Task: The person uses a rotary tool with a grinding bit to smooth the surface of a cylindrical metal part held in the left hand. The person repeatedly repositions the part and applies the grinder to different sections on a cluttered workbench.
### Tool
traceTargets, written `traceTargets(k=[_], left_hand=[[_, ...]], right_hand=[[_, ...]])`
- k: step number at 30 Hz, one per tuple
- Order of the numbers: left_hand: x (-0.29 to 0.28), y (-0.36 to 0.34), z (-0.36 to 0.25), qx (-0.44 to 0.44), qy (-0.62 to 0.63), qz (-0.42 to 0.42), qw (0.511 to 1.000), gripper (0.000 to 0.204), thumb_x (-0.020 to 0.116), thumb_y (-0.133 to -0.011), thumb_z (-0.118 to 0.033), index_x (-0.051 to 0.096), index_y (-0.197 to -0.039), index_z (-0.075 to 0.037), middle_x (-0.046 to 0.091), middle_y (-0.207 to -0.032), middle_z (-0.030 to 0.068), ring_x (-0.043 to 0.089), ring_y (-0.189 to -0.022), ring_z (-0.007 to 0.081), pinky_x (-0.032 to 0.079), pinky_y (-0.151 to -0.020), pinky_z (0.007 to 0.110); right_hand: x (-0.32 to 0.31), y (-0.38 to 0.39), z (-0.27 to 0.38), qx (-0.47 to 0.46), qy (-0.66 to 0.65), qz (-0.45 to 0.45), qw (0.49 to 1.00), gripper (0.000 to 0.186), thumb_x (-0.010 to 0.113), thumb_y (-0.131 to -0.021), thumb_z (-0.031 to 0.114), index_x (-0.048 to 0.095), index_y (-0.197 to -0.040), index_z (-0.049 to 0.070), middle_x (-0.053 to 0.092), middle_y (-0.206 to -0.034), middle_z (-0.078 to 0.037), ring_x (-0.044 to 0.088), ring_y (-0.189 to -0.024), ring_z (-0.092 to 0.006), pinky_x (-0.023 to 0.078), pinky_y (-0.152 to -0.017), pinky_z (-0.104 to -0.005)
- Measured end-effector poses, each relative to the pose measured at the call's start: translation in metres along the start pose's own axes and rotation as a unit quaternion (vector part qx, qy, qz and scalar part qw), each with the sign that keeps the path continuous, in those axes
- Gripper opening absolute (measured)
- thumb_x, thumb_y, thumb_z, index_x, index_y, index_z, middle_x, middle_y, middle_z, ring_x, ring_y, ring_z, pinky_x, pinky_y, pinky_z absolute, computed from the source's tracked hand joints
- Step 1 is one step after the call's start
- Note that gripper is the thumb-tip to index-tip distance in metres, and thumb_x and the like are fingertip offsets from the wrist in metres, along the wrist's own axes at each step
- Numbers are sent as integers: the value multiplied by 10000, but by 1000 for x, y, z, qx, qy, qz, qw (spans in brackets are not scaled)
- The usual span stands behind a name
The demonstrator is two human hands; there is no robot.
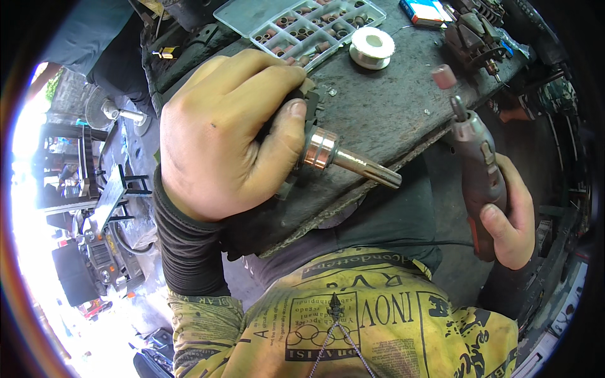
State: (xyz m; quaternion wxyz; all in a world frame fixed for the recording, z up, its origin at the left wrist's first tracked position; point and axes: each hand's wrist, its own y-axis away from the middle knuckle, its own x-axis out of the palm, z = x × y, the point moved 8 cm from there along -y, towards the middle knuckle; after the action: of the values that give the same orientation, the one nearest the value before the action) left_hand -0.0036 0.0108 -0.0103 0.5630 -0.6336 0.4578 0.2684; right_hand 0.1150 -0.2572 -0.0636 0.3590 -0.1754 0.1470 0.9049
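My left hand (227, 132) is wrapped over the dark body of a metal shaft part above the near edge of the workbench. A shiny copper-coloured collar (320, 148) and a slim shaft end (370, 169) with grooves at its tip stick out past my thumb. The rest of that part is hidden under my palm. In my right hand (515, 220) is a dark corded rotary tool (479, 157), held upright off the bench's right edge. Its tip carries a pinkish cylindrical abrasive bit (444, 77), apart from the shaft.
On the dark workbench (403, 94) lies a clear compartment box (302, 41) of small sanding sleeves. Beside it are a white spool (372, 48), a blue-and-white box (425, 11) and a metal mechanism (474, 41). A cord runs from the tool across my lap. A fan (104, 113) stands at left.
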Motion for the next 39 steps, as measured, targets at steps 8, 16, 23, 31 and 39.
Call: traceTargets(k=[8, 16, 23, 31, 39], left_hand=[[-5, 5, -6, 6, -57, -59, 997, 287, 635, -899, -139, 733, -1116, 22, 703, -1107, 215, 686, -962, 369, 531, -890, 405], [-12, 26, -12, -21, -73, -163, 984, 223, 751, -827, -110, 743, -1013, 14, 713, -1052, 178, 685, -937, 339, 540, -844, 397], [3, 29, -16, -17, -90, -97, 991, 529, 735, -841, -242, 645, -1266, 60, 643, -1286, 235, 612, -1228, 434, 464, -1073, 480], [16, -3, -11, 24, -134, -77, 988, 473, 708, -824, -200, 645, -1234, 27, 660, -1235, 207, 628, -1170, 410, 509, -1015, 449], [27, -28, 1, -14, -118, -15, 993, 406, 670, -819, -172, 697, -1183, 4, 703, -1173, 203, 679, -1081, 377, 543, -954, 422]], right_hand=[[1, 20, -89, 58, -234, -44, 969, 910, 826, -758, 528, 484, -1356, -65, 676, -857, -112, 687, -651, -208, 567, -569, -326], [28, 15, -112, 42, -463, 31, 885, 845, 799, -777, 369, 405, -1394, -52, 664, -907, -221, 715, -717, -321, 611, -664, -413], [51, 15, -108, 15, -564, 111, 818, 818, 853, -743, 304, 447, -1364, -41, 676, -939, -208, 720, -780, -307, 603, -717, -410], [61, 21, -107, -1, -550, 133, 824, 826, 928, -660, 271, 503, -1305, -20, 688, -895, -175, 724, -774, -282, 602, -715, -404], [62, 25, -109, -2, -558, 130, 819, 773, 894, -694, 259, 484, -1288, -17, 676, -888, -196, 719, -765, -322, 604, -716, -444]])
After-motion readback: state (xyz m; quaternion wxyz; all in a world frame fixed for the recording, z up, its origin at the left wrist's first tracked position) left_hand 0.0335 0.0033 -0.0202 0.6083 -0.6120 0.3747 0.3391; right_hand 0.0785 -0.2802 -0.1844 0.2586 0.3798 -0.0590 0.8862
